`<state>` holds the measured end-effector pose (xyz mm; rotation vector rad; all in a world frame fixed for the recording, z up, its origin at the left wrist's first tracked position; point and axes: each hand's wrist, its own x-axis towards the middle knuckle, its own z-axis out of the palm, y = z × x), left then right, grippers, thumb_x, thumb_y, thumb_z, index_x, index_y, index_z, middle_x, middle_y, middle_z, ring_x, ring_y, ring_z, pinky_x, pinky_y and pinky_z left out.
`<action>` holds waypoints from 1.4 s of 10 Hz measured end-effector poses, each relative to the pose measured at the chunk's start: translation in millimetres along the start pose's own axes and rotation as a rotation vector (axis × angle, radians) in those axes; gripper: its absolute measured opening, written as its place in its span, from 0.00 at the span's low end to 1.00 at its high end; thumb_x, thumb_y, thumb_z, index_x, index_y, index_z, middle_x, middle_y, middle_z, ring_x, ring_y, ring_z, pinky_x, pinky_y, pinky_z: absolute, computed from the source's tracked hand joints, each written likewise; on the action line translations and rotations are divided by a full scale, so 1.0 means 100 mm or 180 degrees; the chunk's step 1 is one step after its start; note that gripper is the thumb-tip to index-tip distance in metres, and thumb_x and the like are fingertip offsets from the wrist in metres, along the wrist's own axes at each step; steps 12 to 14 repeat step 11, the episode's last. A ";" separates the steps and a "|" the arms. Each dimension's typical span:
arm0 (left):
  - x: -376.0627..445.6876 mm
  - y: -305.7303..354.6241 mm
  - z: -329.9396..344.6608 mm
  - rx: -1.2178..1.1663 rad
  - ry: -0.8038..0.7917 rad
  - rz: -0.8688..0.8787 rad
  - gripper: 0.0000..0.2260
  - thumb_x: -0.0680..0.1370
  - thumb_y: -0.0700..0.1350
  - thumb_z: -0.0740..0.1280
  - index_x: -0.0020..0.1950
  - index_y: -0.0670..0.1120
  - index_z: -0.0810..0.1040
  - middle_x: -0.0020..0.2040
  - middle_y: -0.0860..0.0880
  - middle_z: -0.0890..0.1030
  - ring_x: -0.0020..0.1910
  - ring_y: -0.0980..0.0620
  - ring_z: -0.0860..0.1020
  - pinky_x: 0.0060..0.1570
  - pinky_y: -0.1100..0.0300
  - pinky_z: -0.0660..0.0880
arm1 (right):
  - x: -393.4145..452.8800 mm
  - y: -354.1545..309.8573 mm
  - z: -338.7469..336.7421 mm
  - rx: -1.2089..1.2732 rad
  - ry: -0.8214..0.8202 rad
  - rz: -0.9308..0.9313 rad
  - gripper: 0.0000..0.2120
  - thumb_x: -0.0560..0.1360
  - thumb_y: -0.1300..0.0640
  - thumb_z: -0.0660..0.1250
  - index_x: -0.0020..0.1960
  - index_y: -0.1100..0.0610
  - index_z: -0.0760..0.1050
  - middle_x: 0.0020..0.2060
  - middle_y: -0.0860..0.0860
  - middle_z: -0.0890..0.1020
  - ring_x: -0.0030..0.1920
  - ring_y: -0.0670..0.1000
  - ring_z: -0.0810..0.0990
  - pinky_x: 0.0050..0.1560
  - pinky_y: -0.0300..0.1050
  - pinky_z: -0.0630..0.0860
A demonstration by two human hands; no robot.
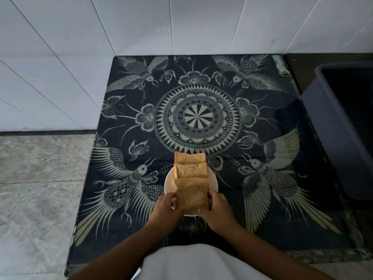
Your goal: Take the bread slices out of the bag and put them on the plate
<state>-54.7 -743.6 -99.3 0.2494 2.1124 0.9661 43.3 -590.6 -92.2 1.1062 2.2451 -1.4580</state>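
A small white plate (214, 181) stands on the near middle of a dark patterned table. Three brown bread slices overlap in a row across it: the far slice (189, 157) juts past the plate's far rim, the middle slice (191, 170) lies on the plate, and the near slice (191, 196) covers the plate's front. My left hand (166, 206) grips the near slice's left edge and my right hand (219, 211) grips its right edge. No bread bag is in view.
The table wears a dark cloth (141, 122) printed with pale birds and a central mandala. A dark grey bin (343, 126) stands at the table's right side. White tiled wall lies behind, grey floor (40, 188) to the left.
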 end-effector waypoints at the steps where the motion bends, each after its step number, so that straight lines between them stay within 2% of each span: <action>1: -0.02 0.03 0.03 -0.0028 0.0000 0.0087 0.24 0.74 0.51 0.71 0.68 0.52 0.68 0.56 0.53 0.76 0.54 0.55 0.77 0.49 0.58 0.77 | -0.01 -0.03 0.00 0.0127 -0.0028 -0.0064 0.29 0.70 0.52 0.71 0.70 0.53 0.68 0.64 0.54 0.73 0.60 0.52 0.75 0.56 0.48 0.75; 2: -0.02 0.09 0.05 -0.0196 -0.0074 0.0071 0.22 0.74 0.47 0.71 0.61 0.58 0.64 0.50 0.60 0.76 0.45 0.67 0.77 0.35 0.72 0.73 | -0.02 -0.06 0.01 0.0396 -0.0005 -0.0040 0.27 0.69 0.51 0.73 0.66 0.51 0.71 0.59 0.51 0.78 0.56 0.49 0.77 0.51 0.46 0.77; 3: 0.04 0.15 0.02 -0.0559 -0.0123 0.0022 0.23 0.75 0.40 0.69 0.62 0.55 0.64 0.56 0.53 0.78 0.49 0.57 0.79 0.36 0.67 0.79 | 0.00 -0.10 0.02 0.0731 -0.0049 0.0034 0.35 0.68 0.53 0.76 0.71 0.51 0.65 0.60 0.50 0.78 0.60 0.51 0.77 0.51 0.45 0.78; 4: 0.07 0.18 0.01 -0.0886 -0.0228 0.0053 0.25 0.77 0.37 0.68 0.64 0.57 0.61 0.56 0.58 0.75 0.49 0.59 0.77 0.34 0.70 0.78 | 0.05 -0.17 0.02 0.1096 -0.0139 0.0121 0.41 0.71 0.58 0.75 0.77 0.52 0.56 0.65 0.53 0.76 0.63 0.54 0.75 0.61 0.56 0.76; 5: 0.08 0.21 0.00 -0.1038 -0.0312 0.0028 0.26 0.76 0.42 0.68 0.70 0.52 0.63 0.58 0.53 0.77 0.55 0.54 0.78 0.51 0.55 0.79 | 0.11 -0.20 0.00 0.1505 -0.0159 0.0216 0.36 0.72 0.61 0.75 0.74 0.51 0.61 0.61 0.54 0.78 0.61 0.55 0.78 0.61 0.61 0.76; 6: 0.09 0.21 -0.03 -0.1168 -0.0395 -0.0018 0.28 0.70 0.48 0.69 0.69 0.54 0.66 0.60 0.49 0.78 0.59 0.47 0.78 0.61 0.40 0.76 | 0.14 -0.18 0.00 0.1531 -0.0150 0.0206 0.34 0.73 0.63 0.73 0.74 0.51 0.62 0.60 0.53 0.79 0.60 0.54 0.78 0.60 0.60 0.77; 7: 0.09 0.21 -0.06 -0.1347 -0.0577 -0.0040 0.26 0.69 0.46 0.70 0.65 0.58 0.69 0.62 0.47 0.79 0.61 0.44 0.78 0.62 0.37 0.74 | 0.15 -0.12 -0.02 0.1399 -0.0135 0.0144 0.38 0.72 0.61 0.73 0.76 0.48 0.58 0.63 0.51 0.77 0.61 0.52 0.76 0.56 0.51 0.78; 8: 0.10 0.20 -0.06 -0.1322 -0.0659 -0.0009 0.34 0.69 0.46 0.70 0.74 0.52 0.62 0.67 0.45 0.76 0.65 0.42 0.75 0.65 0.36 0.71 | 0.15 -0.09 -0.02 0.1316 -0.0181 0.0137 0.41 0.72 0.58 0.74 0.77 0.47 0.57 0.63 0.50 0.77 0.61 0.50 0.76 0.52 0.45 0.77; 9: 0.08 0.22 -0.03 -0.1430 -0.0751 -0.0101 0.37 0.69 0.45 0.69 0.76 0.52 0.57 0.67 0.45 0.75 0.64 0.43 0.75 0.64 0.43 0.74 | 0.17 -0.08 -0.03 0.1289 -0.0245 0.0114 0.39 0.71 0.57 0.75 0.76 0.48 0.58 0.62 0.49 0.79 0.59 0.49 0.77 0.51 0.45 0.78; 10: 0.08 0.20 -0.02 -0.1544 -0.0945 -0.0060 0.36 0.70 0.44 0.69 0.74 0.55 0.55 0.64 0.48 0.76 0.61 0.49 0.77 0.57 0.55 0.78 | 0.19 -0.05 -0.04 0.1296 -0.0394 0.0061 0.38 0.72 0.57 0.75 0.75 0.49 0.59 0.61 0.50 0.79 0.61 0.51 0.78 0.56 0.49 0.77; 11: 0.04 0.26 -0.08 -0.1479 -0.0884 -0.0024 0.41 0.70 0.46 0.70 0.78 0.51 0.51 0.66 0.48 0.74 0.63 0.46 0.76 0.61 0.48 0.76 | 0.16 -0.11 -0.08 0.1232 -0.0364 -0.0092 0.38 0.71 0.58 0.75 0.74 0.45 0.59 0.61 0.47 0.78 0.61 0.48 0.77 0.54 0.46 0.76; 14: 0.04 0.26 -0.08 -0.1479 -0.0884 -0.0024 0.41 0.70 0.46 0.70 0.78 0.51 0.51 0.66 0.48 0.74 0.63 0.46 0.76 0.61 0.48 0.76 | 0.16 -0.11 -0.08 0.1232 -0.0364 -0.0092 0.38 0.71 0.58 0.75 0.74 0.45 0.59 0.61 0.47 0.78 0.61 0.48 0.77 0.54 0.46 0.76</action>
